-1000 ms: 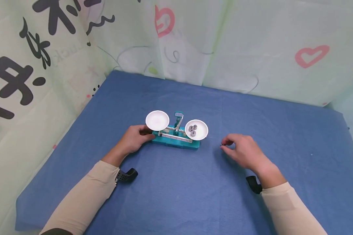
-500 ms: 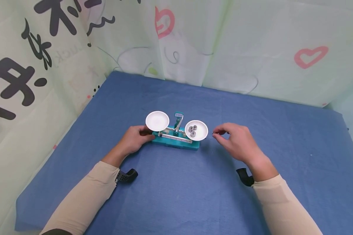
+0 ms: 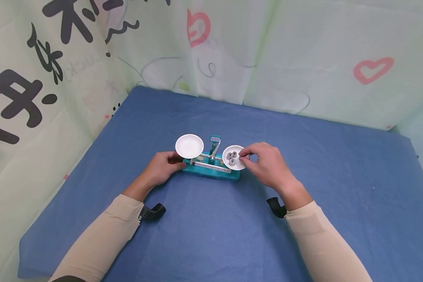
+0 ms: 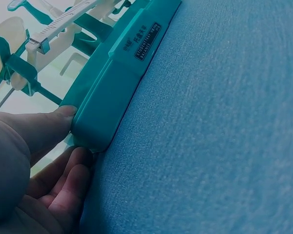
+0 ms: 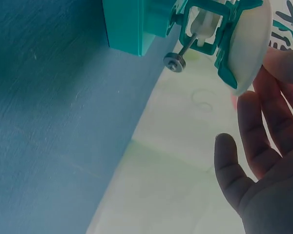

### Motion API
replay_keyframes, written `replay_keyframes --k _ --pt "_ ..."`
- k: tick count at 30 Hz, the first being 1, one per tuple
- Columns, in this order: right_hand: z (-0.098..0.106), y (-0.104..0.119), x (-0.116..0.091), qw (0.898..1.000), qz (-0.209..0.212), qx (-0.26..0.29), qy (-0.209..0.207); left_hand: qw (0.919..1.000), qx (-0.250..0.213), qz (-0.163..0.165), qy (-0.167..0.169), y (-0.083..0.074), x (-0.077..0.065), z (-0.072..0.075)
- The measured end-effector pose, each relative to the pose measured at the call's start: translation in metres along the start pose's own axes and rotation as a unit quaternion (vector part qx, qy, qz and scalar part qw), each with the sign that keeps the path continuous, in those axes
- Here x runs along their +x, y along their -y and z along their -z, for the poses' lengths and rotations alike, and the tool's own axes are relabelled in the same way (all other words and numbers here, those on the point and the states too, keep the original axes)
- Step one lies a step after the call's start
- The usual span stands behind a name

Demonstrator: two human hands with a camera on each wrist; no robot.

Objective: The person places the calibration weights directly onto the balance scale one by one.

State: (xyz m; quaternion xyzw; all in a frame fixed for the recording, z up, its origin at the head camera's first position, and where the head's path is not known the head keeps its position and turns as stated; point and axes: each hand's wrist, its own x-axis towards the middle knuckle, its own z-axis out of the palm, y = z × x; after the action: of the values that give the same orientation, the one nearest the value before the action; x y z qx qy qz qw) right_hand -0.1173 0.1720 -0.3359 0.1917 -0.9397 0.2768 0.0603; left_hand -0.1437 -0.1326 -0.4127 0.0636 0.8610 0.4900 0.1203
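My left hand [image 3: 158, 168] grips the left end of a green balance scale [image 3: 211, 172]. In the left wrist view its thumb lies on top of the base [image 4: 102, 92], with the fingers curled at the end near the cloth. My right hand [image 3: 268, 166] is at the right-hand pan [image 3: 238, 166], thumb and index finger pinched together over its right rim. A small dark piece showed between those fingertips earlier; the fingers now hide it. Three small silvery metal weights [image 3: 232, 161] sit in this pan. The left-hand pan [image 3: 189, 146] is bare.
A blue cloth [image 3: 204, 227] covers the table. White printed curtains [image 3: 303, 58] hang behind it and at the left. In the right wrist view, a metal adjusting knob [image 5: 175, 62] sticks out from the balance's end beside the pan's underside.
My right hand has moved left from over the cloth to the right-hand pan, fingertips still pinched. The left hand and the balance have stayed in place.
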Motion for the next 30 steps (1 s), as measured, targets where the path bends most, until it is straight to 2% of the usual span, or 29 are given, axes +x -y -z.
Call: replay_keyframes --k 12,22,26,30 --pt "-0.006 0.001 0.006 1.000 -0.007 -0.001 0.009 1.0000 -0.008 0.000 0.001 0.001 0.001 0.000" --pt "-0.010 -0.002 0.008 1.000 0.022 -0.014 0.000 0.9999 -0.008 -0.006 -0.002 0.001 0.001 -0.001" --pt "-0.006 -0.001 0.006 1.000 0.023 -0.015 0.002 1.0000 -0.007 -0.005 -0.003 0.000 0.001 -0.001" --pt "0.006 0.000 -0.001 1.000 0.001 0.002 0.001 1.0000 -0.007 -0.001 -0.002 0.001 0.001 0.000"
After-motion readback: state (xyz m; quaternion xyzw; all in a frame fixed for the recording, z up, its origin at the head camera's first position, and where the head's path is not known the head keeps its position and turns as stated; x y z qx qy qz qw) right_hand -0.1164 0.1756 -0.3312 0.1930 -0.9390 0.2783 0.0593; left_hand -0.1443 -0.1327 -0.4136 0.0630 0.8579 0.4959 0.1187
